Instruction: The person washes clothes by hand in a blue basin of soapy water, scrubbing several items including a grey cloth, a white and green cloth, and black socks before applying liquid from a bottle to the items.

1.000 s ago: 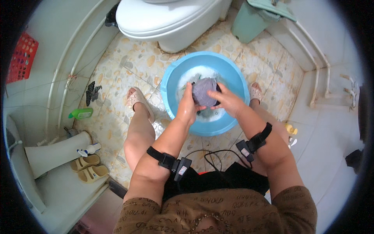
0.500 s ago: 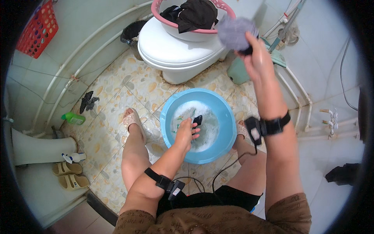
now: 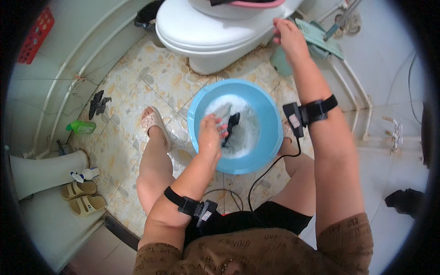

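Note:
A round blue basin (image 3: 270, 133) of foamy water stands on the floor between my feet. Black wet cloth (image 3: 233, 121) pokes out of the suds in it. Over the basin's left part is my left hand (image 3: 211, 134), fingers loosely spread and nothing gripped, just left of that cloth. My right hand (image 3: 292, 40) is raised at the upper right, near the toilet's right side and a green bin (image 3: 281, 63). Its fingers are stretched out and hold nothing visible. At the top edge, a white tub with a pink rim (image 3: 259, 3) sits on the toilet lid (image 3: 201, 27), mostly cut off.
Taps (image 3: 393, 133) and pipes line the right wall. Along the left lie a green bottle (image 3: 81, 127), a dark patterned cloth (image 3: 97, 103), a spray bottle (image 3: 87, 174) and beige slippers (image 3: 85, 205). A cable (image 3: 251, 195) hangs from my right armband.
The grey cloth that my right hand held up is out of sight, and that hand is empty. The view has tilted down, cutting off most of the pink-rimmed tub. My left hand has shifted slightly left.

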A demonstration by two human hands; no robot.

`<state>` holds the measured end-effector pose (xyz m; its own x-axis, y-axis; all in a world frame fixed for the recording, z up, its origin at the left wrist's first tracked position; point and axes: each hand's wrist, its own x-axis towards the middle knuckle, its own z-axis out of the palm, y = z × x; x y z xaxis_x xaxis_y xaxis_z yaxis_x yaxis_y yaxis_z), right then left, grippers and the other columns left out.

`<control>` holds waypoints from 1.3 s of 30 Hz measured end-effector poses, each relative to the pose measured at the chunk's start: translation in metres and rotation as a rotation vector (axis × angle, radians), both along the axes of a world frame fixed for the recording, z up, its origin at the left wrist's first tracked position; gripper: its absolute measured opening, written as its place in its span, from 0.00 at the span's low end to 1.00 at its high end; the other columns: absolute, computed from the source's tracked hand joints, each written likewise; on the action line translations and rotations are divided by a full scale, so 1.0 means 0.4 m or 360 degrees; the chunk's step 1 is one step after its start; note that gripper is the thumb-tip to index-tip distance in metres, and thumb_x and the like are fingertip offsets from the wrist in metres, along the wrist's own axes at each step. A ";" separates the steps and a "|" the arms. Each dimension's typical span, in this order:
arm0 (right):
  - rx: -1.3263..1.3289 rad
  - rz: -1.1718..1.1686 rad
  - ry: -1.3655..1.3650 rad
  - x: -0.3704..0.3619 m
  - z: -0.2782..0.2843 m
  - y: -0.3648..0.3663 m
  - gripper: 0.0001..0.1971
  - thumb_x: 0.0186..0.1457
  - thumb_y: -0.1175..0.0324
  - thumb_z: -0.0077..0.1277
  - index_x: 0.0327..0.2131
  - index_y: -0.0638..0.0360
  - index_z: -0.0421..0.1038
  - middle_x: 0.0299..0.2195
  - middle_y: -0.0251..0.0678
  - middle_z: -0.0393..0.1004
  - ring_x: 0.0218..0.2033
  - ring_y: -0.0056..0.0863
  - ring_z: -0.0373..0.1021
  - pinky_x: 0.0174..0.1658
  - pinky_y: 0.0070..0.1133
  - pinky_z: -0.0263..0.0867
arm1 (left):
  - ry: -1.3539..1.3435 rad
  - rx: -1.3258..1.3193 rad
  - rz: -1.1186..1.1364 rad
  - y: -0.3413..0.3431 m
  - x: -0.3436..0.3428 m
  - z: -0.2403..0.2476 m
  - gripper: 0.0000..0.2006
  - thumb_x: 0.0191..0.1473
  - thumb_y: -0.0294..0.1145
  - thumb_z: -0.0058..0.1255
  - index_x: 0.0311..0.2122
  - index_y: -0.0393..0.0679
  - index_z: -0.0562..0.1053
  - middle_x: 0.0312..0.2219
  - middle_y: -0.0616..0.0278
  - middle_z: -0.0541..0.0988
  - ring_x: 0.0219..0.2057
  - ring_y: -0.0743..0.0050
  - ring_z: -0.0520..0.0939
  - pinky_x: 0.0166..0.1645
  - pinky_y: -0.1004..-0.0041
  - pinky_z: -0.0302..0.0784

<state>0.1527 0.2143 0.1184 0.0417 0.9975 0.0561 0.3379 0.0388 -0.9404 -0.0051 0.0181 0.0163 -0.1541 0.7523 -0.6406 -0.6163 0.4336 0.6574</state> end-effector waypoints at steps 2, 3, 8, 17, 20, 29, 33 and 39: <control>0.0075 0.0165 -0.0324 0.103 -0.219 -0.037 0.15 0.51 0.59 0.36 0.30 0.60 0.66 0.24 0.30 0.66 0.25 0.19 0.61 0.28 0.17 0.60 | 0.0090 -0.0061 0.0264 0.010 0.010 0.019 0.16 0.51 0.38 0.34 0.43 0.43 0.57 0.36 0.57 0.65 0.31 0.69 0.69 0.34 0.71 0.65; -0.0345 0.0224 -0.0649 0.121 -0.310 -0.082 0.16 0.50 0.57 0.37 0.30 0.60 0.67 0.23 0.31 0.66 0.25 0.20 0.61 0.28 0.18 0.60 | 0.0101 -0.0079 0.0249 0.008 0.008 0.014 0.16 0.51 0.38 0.34 0.43 0.43 0.57 0.36 0.57 0.65 0.31 0.69 0.69 0.34 0.71 0.65; -0.0930 0.0808 -0.1427 0.110 -0.548 -0.285 0.18 0.49 0.58 0.36 0.38 0.60 0.65 0.41 0.46 0.64 0.45 0.37 0.58 0.47 0.27 0.53 | 0.0004 -0.0173 0.0286 -0.017 -0.019 0.001 0.17 0.50 0.37 0.36 0.43 0.41 0.57 0.37 0.55 0.65 0.32 0.67 0.69 0.35 0.69 0.65; -0.0892 0.1001 -0.1846 0.003 -0.733 -0.349 0.22 0.46 0.69 0.43 0.48 0.50 0.56 0.55 0.30 0.36 0.54 0.36 0.43 0.53 0.26 0.49 | -0.0063 -0.0325 0.0055 -0.008 -0.046 -0.001 0.18 0.49 0.39 0.36 0.42 0.38 0.58 0.35 0.56 0.66 0.32 0.66 0.70 0.36 0.71 0.65; -0.1088 0.1553 -0.2115 -0.013 -0.792 -0.391 0.20 0.43 0.65 0.46 0.44 0.53 0.61 0.51 0.36 0.48 0.51 0.39 0.46 0.49 0.26 0.52 | -0.0086 -0.0328 0.0008 0.005 -0.048 0.007 0.18 0.49 0.39 0.37 0.42 0.38 0.58 0.34 0.56 0.66 0.32 0.67 0.70 0.36 0.71 0.65; -0.0858 0.0427 -0.1908 0.139 -0.780 -0.374 0.14 0.47 0.67 0.41 0.39 0.57 0.65 0.40 0.42 0.63 0.40 0.37 0.61 0.44 0.28 0.58 | -0.0101 -0.0369 -0.0136 0.000 -0.015 -0.016 0.17 0.49 0.39 0.37 0.42 0.38 0.58 0.34 0.56 0.66 0.34 0.67 0.69 0.37 0.71 0.65; -0.1301 0.1342 -0.1532 0.026 -0.745 -0.427 0.13 0.47 0.66 0.40 0.36 0.60 0.65 0.39 0.45 0.62 0.40 0.41 0.59 0.41 0.30 0.57 | -0.0067 -0.0378 -0.0192 -0.013 -0.007 -0.061 0.19 0.49 0.40 0.38 0.43 0.40 0.57 0.38 0.55 0.64 0.38 0.66 0.67 0.38 0.68 0.64; -0.0578 0.0927 -0.0573 -0.014 -0.457 -0.445 0.12 0.41 0.67 0.45 0.31 0.62 0.65 0.30 0.44 0.63 0.31 0.40 0.61 0.34 0.28 0.57 | 0.0016 -0.0752 -0.0324 -0.028 0.013 -0.123 0.29 0.46 0.47 0.40 0.51 0.46 0.48 0.48 0.52 0.50 0.44 0.55 0.60 0.42 0.57 0.61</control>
<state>0.1472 0.0363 -0.0644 -0.4539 0.8115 -0.3679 0.6450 0.0144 -0.7640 0.0003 0.0071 -0.0328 -0.0426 0.3965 -0.9170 -0.4831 0.7953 0.3663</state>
